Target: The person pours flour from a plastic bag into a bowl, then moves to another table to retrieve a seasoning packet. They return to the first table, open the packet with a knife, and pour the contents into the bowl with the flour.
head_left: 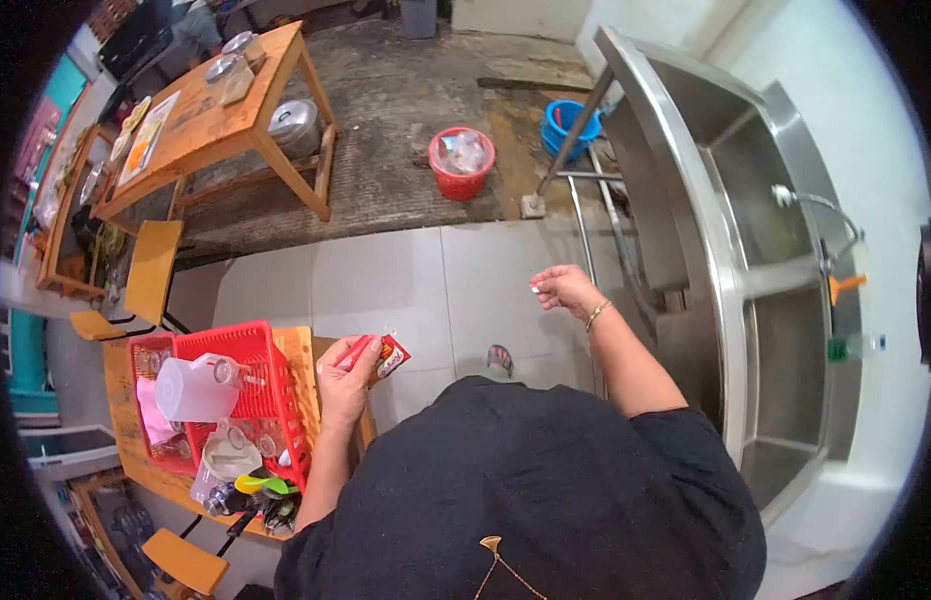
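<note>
My left hand (343, 378) is closed on a small red sachet (392, 357) with printed lettering, held out over the tiled floor. More red shows between the thumb and fingers. On the other side, my right hand (565, 289) is raised with its fingers pinched together. A tiny white piece (534, 290) shows at its fingertips, too small to name. Beside my left forearm stands a red plastic basket (247, 345) holding a translucent pitcher (197, 388), clear glasses and a pink cloth (155, 412).
The basket sits on a wooden table (135, 450), with green and black utensils (270, 490) at its near corner. A steel sink (730, 300) runs along the right. Ahead on the floor are a red bin (461, 180) with plastic bags and blue buckets (568, 125). Another wooden table (220, 120) stands front left.
</note>
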